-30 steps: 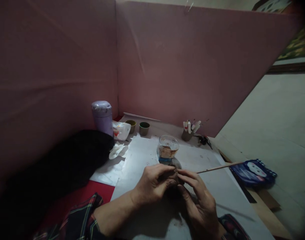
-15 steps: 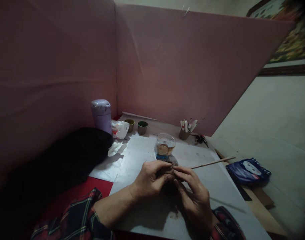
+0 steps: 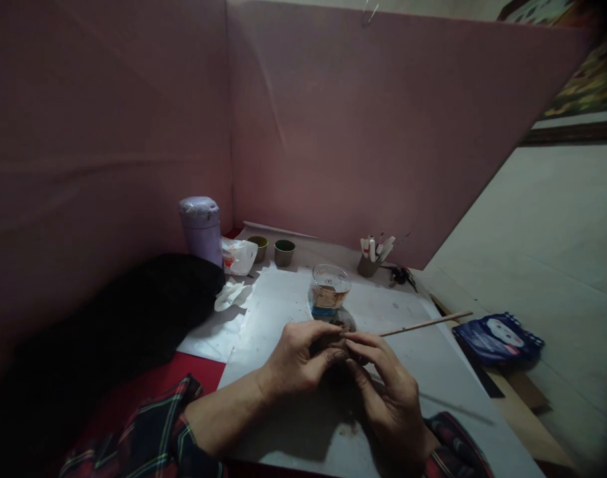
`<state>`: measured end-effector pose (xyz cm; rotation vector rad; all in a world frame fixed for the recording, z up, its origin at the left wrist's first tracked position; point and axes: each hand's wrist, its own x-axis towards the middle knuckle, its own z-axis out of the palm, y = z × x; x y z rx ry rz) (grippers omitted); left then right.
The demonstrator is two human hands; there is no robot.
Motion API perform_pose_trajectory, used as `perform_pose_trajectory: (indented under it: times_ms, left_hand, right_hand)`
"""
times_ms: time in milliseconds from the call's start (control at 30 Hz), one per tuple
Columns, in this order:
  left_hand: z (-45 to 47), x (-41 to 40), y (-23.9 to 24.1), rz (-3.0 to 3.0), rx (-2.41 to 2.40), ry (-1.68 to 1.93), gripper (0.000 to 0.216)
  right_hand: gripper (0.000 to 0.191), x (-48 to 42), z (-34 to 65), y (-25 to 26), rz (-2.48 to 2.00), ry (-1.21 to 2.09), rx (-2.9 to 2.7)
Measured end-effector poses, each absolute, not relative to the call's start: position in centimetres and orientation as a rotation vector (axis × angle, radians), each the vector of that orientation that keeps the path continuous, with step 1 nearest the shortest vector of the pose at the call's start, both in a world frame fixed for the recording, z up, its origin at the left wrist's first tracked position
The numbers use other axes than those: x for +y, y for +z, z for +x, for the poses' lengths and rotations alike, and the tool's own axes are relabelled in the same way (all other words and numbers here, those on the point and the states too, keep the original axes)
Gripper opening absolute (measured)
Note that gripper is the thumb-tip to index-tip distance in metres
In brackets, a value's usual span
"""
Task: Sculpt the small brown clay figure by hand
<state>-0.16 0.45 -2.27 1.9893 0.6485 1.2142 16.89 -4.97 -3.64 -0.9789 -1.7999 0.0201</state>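
My left hand (image 3: pixel 299 362) is curled round a small dark lump, perhaps clay, that is mostly hidden between my fingers. My right hand (image 3: pixel 385 392) pinches a thin wooden stick (image 3: pixel 425 324), whose tip meets the lump and whose far end points up to the right. Both hands hover over white paper sheets (image 3: pixel 270 312). Just beyond my fingers stands a clear glass (image 3: pixel 330 289) holding brownish water.
A lilac flask (image 3: pixel 202 227), a crumpled white packet (image 3: pixel 238 255), two small cups (image 3: pixel 272 249), a pot of pens (image 3: pixel 373 255) and a dark cloth (image 3: pixel 134 312) line the back and left. A blue pouch (image 3: pixel 497 338) lies at the right. Pink partition panels (image 3: pixel 333 119) wall the desk.
The hands and stick hold nearly the same pose; the view has shifted slightly, so everything sits a little higher in the frame than a second ago.
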Motion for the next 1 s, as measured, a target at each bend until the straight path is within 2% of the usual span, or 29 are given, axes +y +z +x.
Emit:
perform_pose_trajectory:
  times_ms: [1000]
  left_hand:
    - [-0.21, 0.41, -2.35, 1.944, 0.657, 1.161, 0.028]
  right_hand:
    - [0.024, -4.96, 16.92, -3.23, -0.975, -0.013, -1.828]
